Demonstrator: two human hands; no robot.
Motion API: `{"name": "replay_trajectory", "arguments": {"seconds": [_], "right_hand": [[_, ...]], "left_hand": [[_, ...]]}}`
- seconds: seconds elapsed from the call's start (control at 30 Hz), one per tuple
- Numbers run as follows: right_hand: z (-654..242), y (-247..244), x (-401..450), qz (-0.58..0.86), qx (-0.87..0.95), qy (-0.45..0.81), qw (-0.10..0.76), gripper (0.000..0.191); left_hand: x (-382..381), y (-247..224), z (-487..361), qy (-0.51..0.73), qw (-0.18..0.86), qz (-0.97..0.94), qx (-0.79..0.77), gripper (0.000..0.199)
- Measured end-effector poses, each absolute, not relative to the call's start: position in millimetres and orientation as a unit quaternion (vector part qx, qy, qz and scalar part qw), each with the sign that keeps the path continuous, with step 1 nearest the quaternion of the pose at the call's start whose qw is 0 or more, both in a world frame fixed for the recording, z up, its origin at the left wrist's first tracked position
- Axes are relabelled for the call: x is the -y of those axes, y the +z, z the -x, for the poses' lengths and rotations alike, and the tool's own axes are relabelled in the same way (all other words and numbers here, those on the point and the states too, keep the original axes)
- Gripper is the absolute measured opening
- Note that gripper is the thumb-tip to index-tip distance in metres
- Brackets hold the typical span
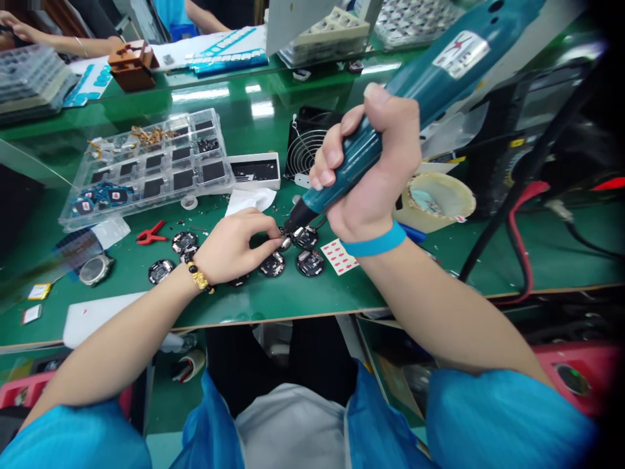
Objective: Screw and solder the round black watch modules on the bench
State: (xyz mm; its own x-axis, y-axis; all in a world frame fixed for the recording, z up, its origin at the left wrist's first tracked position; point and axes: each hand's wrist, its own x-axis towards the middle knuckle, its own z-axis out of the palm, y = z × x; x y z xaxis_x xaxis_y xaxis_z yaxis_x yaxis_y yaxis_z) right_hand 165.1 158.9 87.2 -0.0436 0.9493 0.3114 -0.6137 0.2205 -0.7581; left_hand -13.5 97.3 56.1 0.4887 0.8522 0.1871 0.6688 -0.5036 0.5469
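My right hand (374, 163) is wrapped round a teal electric screwdriver (354, 153), tilted so that its black nose points down and left. The nose meets a small round black part (284, 241) beside my left fingertips. My left hand (239, 246) pinches at the edge of that part with thumb and forefinger. Several similar round black assemblies lie on the green bench around it, one (310, 262) to the right, another (272, 264) just below my left fingers, and one (160, 271) left of my left wrist.
A clear compartment tray (156, 166) with small parts stands at the back left. Near it lie a red clamp (151, 233) and a white box (256, 170). A fan (307, 153), a tape roll (439, 195) and cables are behind and right. Another person's arm (83, 45) shows at the top left.
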Motion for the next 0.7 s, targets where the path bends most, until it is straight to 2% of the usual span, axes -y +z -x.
{"name": "replay_trajectory", "arguments": {"seconds": [0.27,0.5,0.7], "right_hand": [[-168.1,90.4,-164.8,0.191,0.384,0.568,0.703,0.064],[-166.2,83.9,-166.4,0.228,0.405,0.568,0.679,0.05],[-164.8,83.8,-166.3,0.254,0.42,0.542,0.683,0.054]], "left_hand": [[-99.8,73.8,27.6,0.25,0.191,-0.794,-0.52,0.015],[-99.2,72.9,27.5,0.204,0.239,-0.789,-0.528,0.02],[-98.0,66.2,25.2,0.16,0.242,-0.81,-0.51,0.017]]}}
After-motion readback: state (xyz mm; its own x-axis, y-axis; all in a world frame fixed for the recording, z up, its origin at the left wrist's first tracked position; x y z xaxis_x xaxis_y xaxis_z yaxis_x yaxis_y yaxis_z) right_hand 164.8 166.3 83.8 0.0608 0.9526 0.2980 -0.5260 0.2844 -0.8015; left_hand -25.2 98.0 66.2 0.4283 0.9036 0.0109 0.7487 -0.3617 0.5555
